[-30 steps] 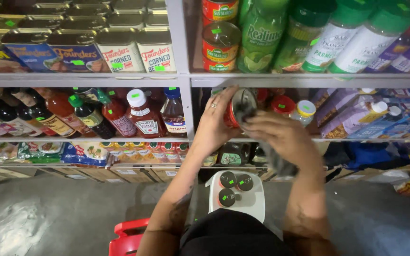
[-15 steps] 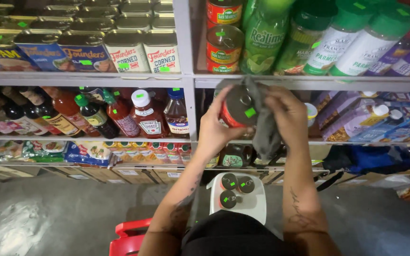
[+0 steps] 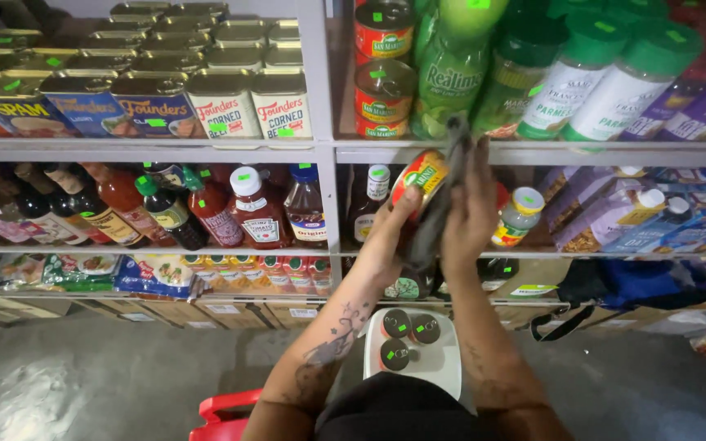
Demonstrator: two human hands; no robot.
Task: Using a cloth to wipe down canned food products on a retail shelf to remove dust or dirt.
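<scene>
Left hand [image 3: 386, 237] holding can [image 3: 420, 174], right hand [image 3: 469, 214] pressing dark cloth [image 3: 435, 220], shelf [image 3: 206, 149] bottles [image 3: 256, 208] beside

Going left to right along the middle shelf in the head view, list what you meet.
Dark sauce bottles → red ketchup bottle with white cap → brown syrup bottle with blue cap → left hand holding a red can → right hand with a dark cloth → small green-lidded jar → purple packets.

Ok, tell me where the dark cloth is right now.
In the head view, the dark cloth hangs centre-right between both hands, pressed by the right hand against the red can held by the left hand, before the middle shelf.
</scene>
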